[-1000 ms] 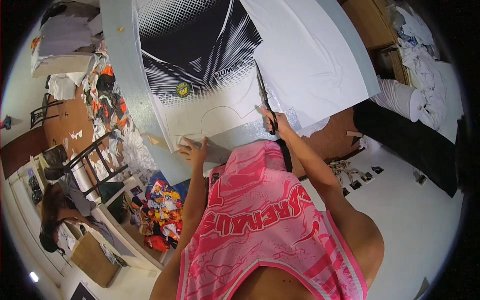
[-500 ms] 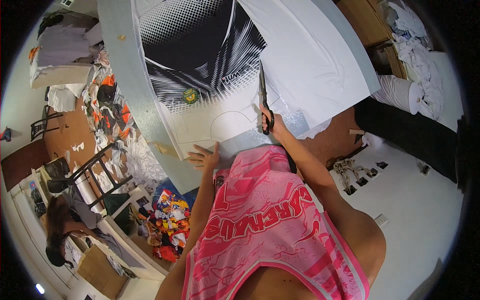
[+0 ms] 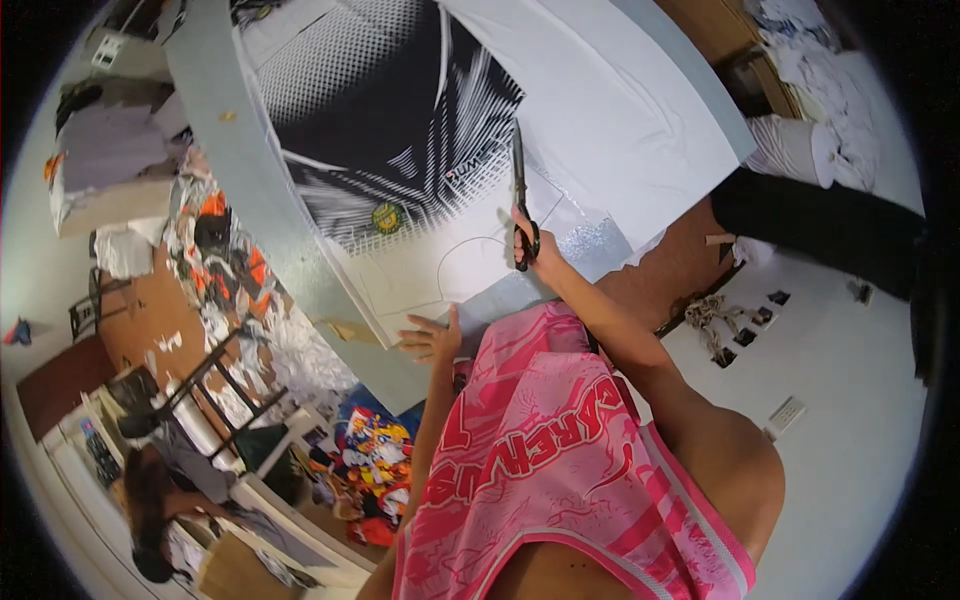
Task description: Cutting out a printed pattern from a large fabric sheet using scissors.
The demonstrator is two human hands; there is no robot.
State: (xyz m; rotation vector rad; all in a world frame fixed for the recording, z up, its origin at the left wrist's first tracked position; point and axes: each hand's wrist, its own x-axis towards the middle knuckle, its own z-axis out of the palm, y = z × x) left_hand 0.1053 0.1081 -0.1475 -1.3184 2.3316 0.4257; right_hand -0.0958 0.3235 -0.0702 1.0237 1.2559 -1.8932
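Black-handled scissors point up across white and black-printed fabric spread over a long grey worktop, scraps littering the floor beside it. The right hand is closed through the handles; the left hand lies open, fingers spread, at the fabric's near edge.

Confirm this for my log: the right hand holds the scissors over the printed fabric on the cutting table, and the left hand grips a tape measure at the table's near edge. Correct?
Not quite. In the head view the left hand holds nothing; it lies open and flat by the table's near edge. The right hand does hold the scissors over the printed fabric.
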